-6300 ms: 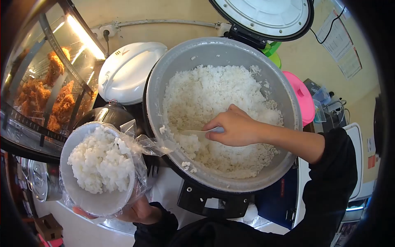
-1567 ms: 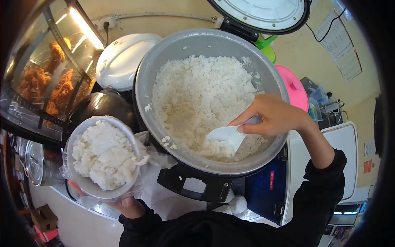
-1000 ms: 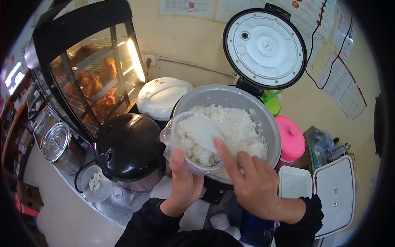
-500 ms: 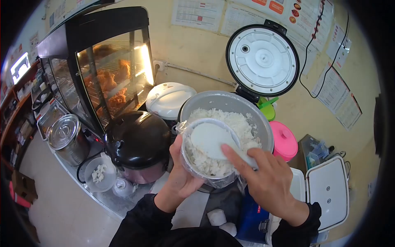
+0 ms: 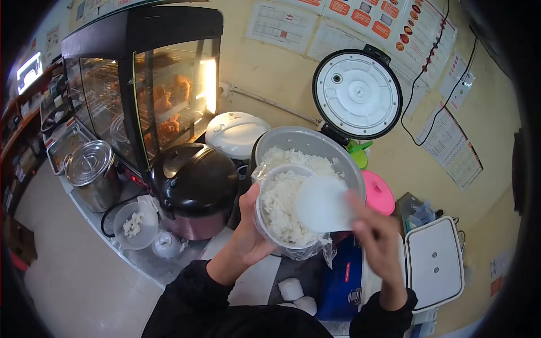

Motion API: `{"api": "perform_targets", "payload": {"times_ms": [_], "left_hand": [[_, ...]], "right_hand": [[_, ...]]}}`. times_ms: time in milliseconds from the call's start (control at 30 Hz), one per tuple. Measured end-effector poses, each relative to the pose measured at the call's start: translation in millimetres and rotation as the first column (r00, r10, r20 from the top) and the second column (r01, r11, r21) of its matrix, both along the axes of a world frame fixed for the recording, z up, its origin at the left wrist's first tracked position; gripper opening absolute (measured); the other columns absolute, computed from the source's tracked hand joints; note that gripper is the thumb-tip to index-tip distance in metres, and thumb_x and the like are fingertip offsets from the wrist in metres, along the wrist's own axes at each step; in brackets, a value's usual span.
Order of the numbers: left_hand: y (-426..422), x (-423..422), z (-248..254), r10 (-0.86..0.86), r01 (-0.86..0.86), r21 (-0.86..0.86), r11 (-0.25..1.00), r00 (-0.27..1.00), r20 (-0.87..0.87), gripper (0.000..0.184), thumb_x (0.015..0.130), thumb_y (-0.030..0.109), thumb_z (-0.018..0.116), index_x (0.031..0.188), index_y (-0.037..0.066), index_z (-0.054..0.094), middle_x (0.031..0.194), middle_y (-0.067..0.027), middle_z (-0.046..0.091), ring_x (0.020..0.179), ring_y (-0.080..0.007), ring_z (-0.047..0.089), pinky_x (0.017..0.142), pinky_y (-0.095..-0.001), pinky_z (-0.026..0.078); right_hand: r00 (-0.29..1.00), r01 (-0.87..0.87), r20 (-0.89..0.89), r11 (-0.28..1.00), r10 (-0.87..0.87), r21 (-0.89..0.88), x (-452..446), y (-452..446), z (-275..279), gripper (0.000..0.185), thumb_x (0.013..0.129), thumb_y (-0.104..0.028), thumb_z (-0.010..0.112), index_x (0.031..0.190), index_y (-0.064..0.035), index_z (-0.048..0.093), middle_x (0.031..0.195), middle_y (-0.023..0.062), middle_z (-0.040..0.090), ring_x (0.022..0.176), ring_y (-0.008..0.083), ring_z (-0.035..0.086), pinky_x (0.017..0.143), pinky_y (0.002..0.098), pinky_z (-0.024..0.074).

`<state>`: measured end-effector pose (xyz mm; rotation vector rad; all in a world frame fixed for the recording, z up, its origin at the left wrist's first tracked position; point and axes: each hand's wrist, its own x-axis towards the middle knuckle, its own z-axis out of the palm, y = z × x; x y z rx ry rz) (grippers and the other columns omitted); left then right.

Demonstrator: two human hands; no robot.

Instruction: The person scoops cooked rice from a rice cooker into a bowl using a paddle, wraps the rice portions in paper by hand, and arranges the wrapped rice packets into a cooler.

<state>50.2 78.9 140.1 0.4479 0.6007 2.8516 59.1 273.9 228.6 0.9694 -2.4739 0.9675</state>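
Observation:
My left hand (image 5: 251, 228) is wrapped round the side of a white bowl (image 5: 260, 217) lined with clear plastic film (image 5: 304, 254). Cooked rice (image 5: 282, 205) fills the bowl. In my right hand (image 5: 378, 236), blurred by motion, is a white rice paddle (image 5: 324, 204); its broad blade covers the bowl's right side. Just behind the bowl stands an open rice cooker (image 5: 293, 135), with more rice (image 5: 298, 159) in its pot and its round lid (image 5: 359, 93) raised.
A closed black rice cooker (image 5: 194, 183) and a lit glass warmer (image 5: 174, 96) with fried food stand at left. Nearer are a plastic bowl (image 5: 143, 234) with some rice and wrapped white bundles (image 5: 291, 289). A blue cooler box (image 5: 341, 281) with its lid open is at right.
The rice paddle has moved right and lifted off the middle of the rice, uncovering it. My left hand still holds the bowl. The view has shifted slightly.

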Motion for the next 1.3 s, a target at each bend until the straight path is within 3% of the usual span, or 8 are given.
{"api": "perform_targets", "payload": {"times_ms": [333, 533, 733, 833, 867, 1033, 1133, 1300], "left_hand": [[-42.6, 22.5, -19.3, -0.022, -0.053, -0.3, 0.952, 0.97, -0.241, 0.074, 0.084, 0.055, 0.055, 0.136, 0.008, 0.031, 0.134, -0.0111, 0.043, 0.121, -0.0203, 0.045, 0.099, -0.0382, 0.042], [-40.0, 38.9, -29.2, 0.019, -0.019, 0.012, 1.0, 1.0, -0.008, 0.074, 0.087, 0.062, 0.042, 0.137, 0.008, 0.032, 0.135, -0.0104, 0.043, 0.124, -0.0225, 0.043, 0.103, -0.0391, 0.038], [-71.1, 52.9, -43.0, 0.054, -0.053, -0.111, 0.992, 0.998, 0.009, 0.079, 0.085, 0.067, 0.037, 0.138, 0.009, 0.031, 0.137, -0.0111, 0.04, 0.124, -0.0257, 0.043, 0.103, -0.0423, 0.037], [-80.4, 63.4, -51.2, 0.017, -0.018, -0.065, 0.998, 1.0, -0.012, 0.079, 0.085, 0.067, 0.039, 0.139, 0.01, 0.029, 0.138, -0.0106, 0.039, 0.126, -0.0256, 0.042, 0.103, -0.0432, 0.037], [-82.4, 66.4, -52.0, 0.014, -0.014, -0.077, 0.997, 1.0, -0.008, 0.082, 0.084, 0.069, 0.038, 0.14, 0.01, 0.029, 0.139, -0.0114, 0.038, 0.126, -0.0274, 0.042, 0.103, -0.0445, 0.037], [-86.0, 70.5, -61.3, 0.045, -0.043, -0.032, 0.999, 0.997, 0.064, 0.084, 0.082, 0.072, 0.037, 0.14, 0.011, 0.03, 0.14, -0.0113, 0.038, 0.126, -0.0298, 0.042, 0.103, -0.0459, 0.037], [-87.5, 75.3, -67.6, 0.072, -0.073, 0.012, 0.997, 0.996, 0.056, 0.081, 0.083, 0.069, 0.037, 0.139, 0.011, 0.031, 0.138, -0.0108, 0.04, 0.125, -0.0294, 0.043, 0.103, -0.0453, 0.037], [-77.2, 88.9, -92.7, 0.21, -0.169, -0.298, 0.939, 0.971, 0.11, 0.078, 0.084, 0.066, 0.043, 0.136, 0.008, 0.035, 0.138, -0.0094, 0.04, 0.13, -0.0265, 0.033, 0.107, -0.0423, 0.026]], "right_hand": [[0.997, -0.01, 0.076, 0.978, -0.006, 0.209, 30.3, -43.9, -35.9, 0.033, 0.087, -0.017, 0.06, 0.12, -0.0174, 0.061, 0.064, 0.0073, 0.059, 0.052, 0.0152, 0.05, 0.054, 0.0282, 0.0424], [0.822, -0.026, 0.563, 0.994, 0.081, -0.105, 34.0, -49.3, -9.3, 0.03, 0.094, -0.019, 0.051, 0.119, -0.0047, 0.06, 0.107, 0.0088, 0.066, 0.094, 0.01, 0.057, 0.085, 0.026, 0.0431], [0.897, -0.092, 0.424, 0.991, 0.126, -0.101, 35.9, -77.3, -42.1, 0.033, 0.094, -0.025, 0.049, 0.119, -0.0056, 0.06, 0.113, 0.008, 0.064, 0.074, 0.005, 0.051, 0.069, 0.0214, 0.0437], [0.883, 0.144, 0.463, 0.984, -0.078, -0.109, 10.6, -69.3, -31.3, 0.036, 0.095, -0.025, 0.043, 0.123, -0.0072, 0.057, 0.071, -0.003, 0.057, 0.061, 0.0033, 0.038, 0.054, 0.0192, 0.035], [0.899, 0.233, 0.413, 0.956, -0.143, -0.177, -1.1, -72.8, -27.6, 0.036, 0.095, -0.027, 0.044, 0.124, -0.0096, 0.057, 0.064, -0.003, 0.039, 0.062, 0.0072, 0.038, 0.057, 0.0217, 0.0345], [0.813, 0.435, -0.486, 0.889, -0.32, 0.143, -67.0, -75.9, -44.1, 0.038, 0.097, -0.029, 0.04, 0.124, -0.0067, 0.055, 0.119, 0.0089, 0.056, 0.115, 0.0163, 0.045, 0.1, 0.0307, 0.0315], [0.995, 0.095, 0.037, 0.958, -0.088, -0.27, -27.8, -109.8, -83.2, 0.036, 0.097, -0.026, 0.042, 0.121, -0.0035, 0.056, 0.116, 0.0125, 0.059, 0.108, 0.023, 0.055, 0.095, 0.0327, 0.0381], [0.488, 0.473, 0.661, 0.464, 0.57, -0.749, 44.4, -137.0, -221.8, 0.052, 0.094, -0.035, 0.043, 0.137, -0.0075, 0.037, 0.137, 0.0118, 0.043, 0.125, 0.0252, 0.043, 0.105, 0.0406, 0.0334]]}}
